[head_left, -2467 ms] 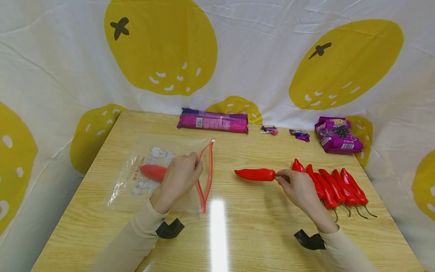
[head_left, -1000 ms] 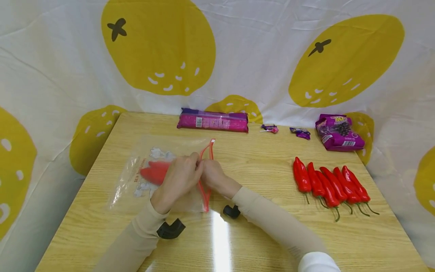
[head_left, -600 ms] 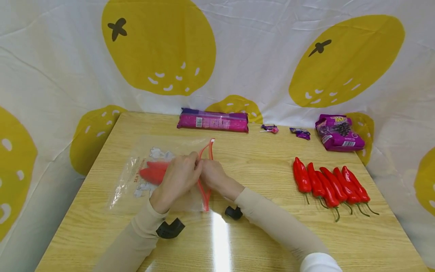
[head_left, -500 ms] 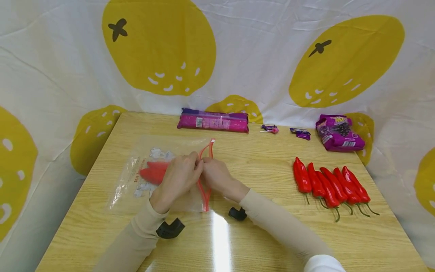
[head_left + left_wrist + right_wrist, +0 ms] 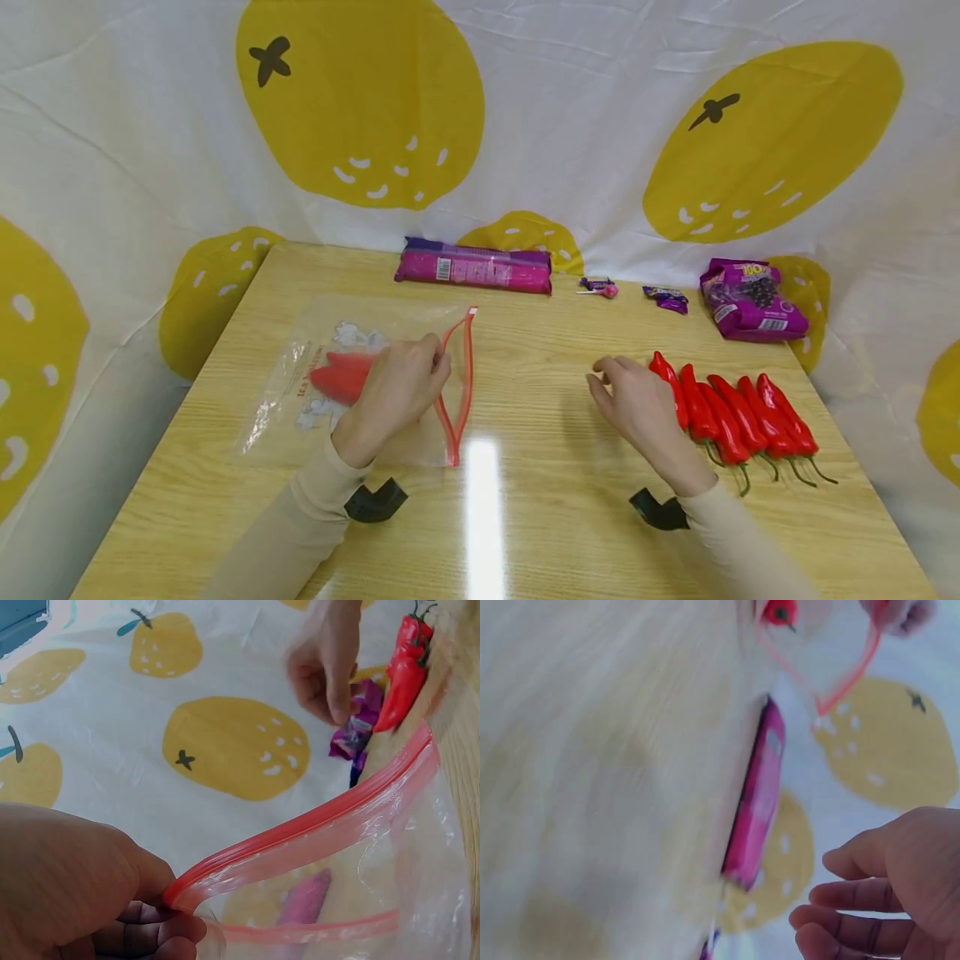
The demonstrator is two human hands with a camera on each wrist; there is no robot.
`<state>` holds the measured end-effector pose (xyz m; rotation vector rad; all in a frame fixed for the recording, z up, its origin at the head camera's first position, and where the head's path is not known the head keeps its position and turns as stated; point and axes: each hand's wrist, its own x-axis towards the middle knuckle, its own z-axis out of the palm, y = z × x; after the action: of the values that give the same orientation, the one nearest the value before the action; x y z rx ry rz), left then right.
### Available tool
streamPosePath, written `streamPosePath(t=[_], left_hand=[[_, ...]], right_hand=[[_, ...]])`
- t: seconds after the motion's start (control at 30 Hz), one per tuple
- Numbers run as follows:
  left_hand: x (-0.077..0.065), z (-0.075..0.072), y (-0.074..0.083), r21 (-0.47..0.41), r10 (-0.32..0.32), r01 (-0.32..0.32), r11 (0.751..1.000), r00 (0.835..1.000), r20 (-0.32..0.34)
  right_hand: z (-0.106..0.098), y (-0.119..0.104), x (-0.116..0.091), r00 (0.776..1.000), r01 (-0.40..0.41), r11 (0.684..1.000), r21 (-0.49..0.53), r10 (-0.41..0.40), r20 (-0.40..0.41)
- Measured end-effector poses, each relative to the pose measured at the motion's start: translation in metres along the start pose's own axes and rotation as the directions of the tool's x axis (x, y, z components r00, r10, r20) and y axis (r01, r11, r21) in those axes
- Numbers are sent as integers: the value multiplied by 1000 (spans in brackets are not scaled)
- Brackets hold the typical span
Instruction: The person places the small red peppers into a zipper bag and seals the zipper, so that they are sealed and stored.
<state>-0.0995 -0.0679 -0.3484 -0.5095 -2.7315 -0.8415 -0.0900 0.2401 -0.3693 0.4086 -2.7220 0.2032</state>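
My left hand (image 5: 392, 398) pinches the upper lip of a clear zip bag (image 5: 272, 408), whose red zip edge (image 5: 300, 831) gapes in the left wrist view. Inside the bag lie red chili peppers (image 5: 337, 379), partly hidden behind that hand. Over the table to the right, my right hand (image 5: 639, 410) holds nothing. Its fingers are loosely bent, with thumb and fingertips apart in the right wrist view. Just beside it, several red chili peppers (image 5: 738, 417) with green stems lie in a slanting row, the nearest one partly covered by the hand.
Along the back edge of the wooden table (image 5: 540, 492) lie a long purple packet (image 5: 474, 267), a lollipop (image 5: 609, 291), small purple wrapped sweets (image 5: 666, 300) and a larger purple bag (image 5: 752, 302). A patterned white cloth (image 5: 555, 125) hangs behind.
My right hand carried a chili pepper left into the bag's mouth, released it there and came back right beside the row. The left hand kept its pinch on the bag's edge.
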Motion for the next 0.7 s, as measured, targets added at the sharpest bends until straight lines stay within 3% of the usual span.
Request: streamPosePath(t=[0.2, 0.4, 0.57, 0.7], left_hand=[[0, 0, 1, -2, 3, -3, 1000, 1000, 12], [-1, -1, 0, 6, 26, -26, 1000, 1000, -9], [-2, 0, 0, 9, 36, -36, 999, 999, -26], [-2, 0, 0, 3, 20, -20, 1000, 1000, -10]], right_hand=[[-13, 53, -45, 979, -205, 973, -106, 206, -7], [-17, 79, -66, 917, -369, 915, -166, 387, 97], [-11, 84, -71, 900, -361, 914, -187, 394, 187], [-5, 84, -74, 918, -328, 926, -187, 359, 166]])
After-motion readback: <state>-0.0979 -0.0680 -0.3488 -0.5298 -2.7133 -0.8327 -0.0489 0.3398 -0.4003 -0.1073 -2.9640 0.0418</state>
